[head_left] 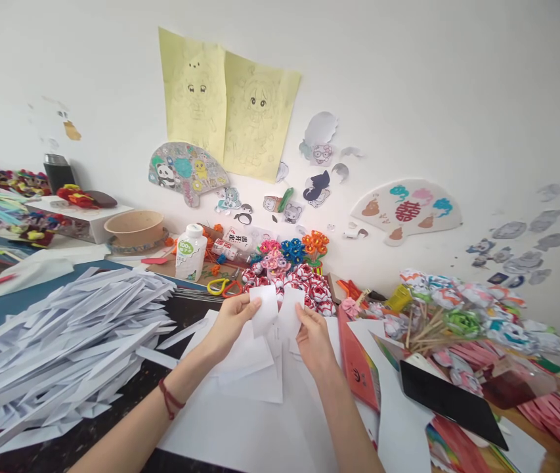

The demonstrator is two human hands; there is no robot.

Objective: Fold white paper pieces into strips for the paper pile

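Note:
My left hand (pixel 233 320) pinches a small white paper piece (pixel 264 312) between thumb and fingers. A second paper piece (pixel 289 315) is pinched in my right hand (pixel 313 335). Both pieces stand upright side by side with a gap at the top; whether they join at the bottom I cannot tell. Below my hands, several loose white paper rectangles (pixel 260 381) overlap on a large white sheet (pixel 240 433). Just beyond my fingers are red-and-white flower-like balls (pixel 319 289).
Left lies a big heap of folded paper strips (pixel 63 341). Behind stand a white bottle (pixel 191 253) and yellow-handled scissors (pixel 217 286). At right are a red packet (pixel 356 364), a black phone (pixel 452 401) and paper flowers (pixel 461 322). A white wall (pixel 383 79) closes off the back.

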